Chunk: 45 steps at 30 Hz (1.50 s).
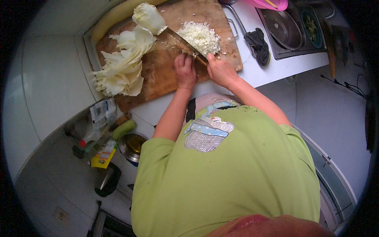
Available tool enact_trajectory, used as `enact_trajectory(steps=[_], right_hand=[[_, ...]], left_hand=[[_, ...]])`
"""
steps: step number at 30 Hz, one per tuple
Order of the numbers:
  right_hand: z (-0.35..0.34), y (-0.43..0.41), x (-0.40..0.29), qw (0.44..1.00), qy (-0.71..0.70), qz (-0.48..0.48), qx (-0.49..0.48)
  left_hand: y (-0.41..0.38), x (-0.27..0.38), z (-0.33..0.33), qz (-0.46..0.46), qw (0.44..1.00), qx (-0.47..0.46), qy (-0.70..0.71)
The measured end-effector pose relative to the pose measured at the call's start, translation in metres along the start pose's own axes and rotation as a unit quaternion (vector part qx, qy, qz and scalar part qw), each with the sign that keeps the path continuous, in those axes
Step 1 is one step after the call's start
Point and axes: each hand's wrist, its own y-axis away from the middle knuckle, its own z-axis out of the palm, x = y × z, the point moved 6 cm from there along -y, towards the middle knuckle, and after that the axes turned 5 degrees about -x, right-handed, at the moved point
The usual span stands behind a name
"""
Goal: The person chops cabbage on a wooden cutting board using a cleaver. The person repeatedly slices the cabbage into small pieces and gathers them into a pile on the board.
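Note:
My right hand is closed around the handle of a kitchen knife, whose blade points away to the upper left over the wooden cutting board. Just left of the handle, my left hand rests on the board with its fingertips at a few small pale pieces beside the blade; whether it grips any is hidden. Beyond the knife lies a heap of finely chopped white cabbage. A napa cabbage head sits near the blade's far end. Loose cabbage leaves are piled along the board's left side.
A sink at the upper right holds a metal basin and a teal strainer. A dark cloth lies right of the board, below a pink basket. Left of my body stand a metal pot, a green gourd-like vegetable and packages.

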Motion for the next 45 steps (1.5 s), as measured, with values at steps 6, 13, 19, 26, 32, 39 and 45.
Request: enact_trajectory(steps=[6,13,19,26,32,39,45], right_hand=[[-0.01,-0.005,-0.011,0.993,0.036,0.029,-0.107],[0.002,-0.011,-0.008,0.993,0.036,0.038,-0.105],[0.006,-0.001,0.007,1.0,-0.011,-0.009,0.003],[-0.005,-0.005,-0.011,0.994,0.013,0.033,-0.107],[0.009,-0.01,-0.011,0.993,0.038,0.048,-0.105],[0.0,0.002,-0.004,1.0,-0.022,-0.004,0.0],[-0.017,0.013,-0.02,0.999,0.037,-0.019,-0.029]], left_hand=[[0.001,0.002,-0.002,0.003,1.0,-0.005,-0.022],[0.005,-0.005,0.006,-0.015,0.999,-0.043,-0.006],[0.002,-0.001,0.0,0.01,1.0,-0.011,0.013],[0.003,-0.005,0.002,0.005,1.0,-0.007,-0.018],[0.002,-0.005,0.003,-0.005,1.0,-0.029,-0.01],[0.001,-0.004,-0.003,-0.006,0.999,0.016,0.036],[0.002,-0.006,0.001,-0.032,0.999,-0.011,0.005]])
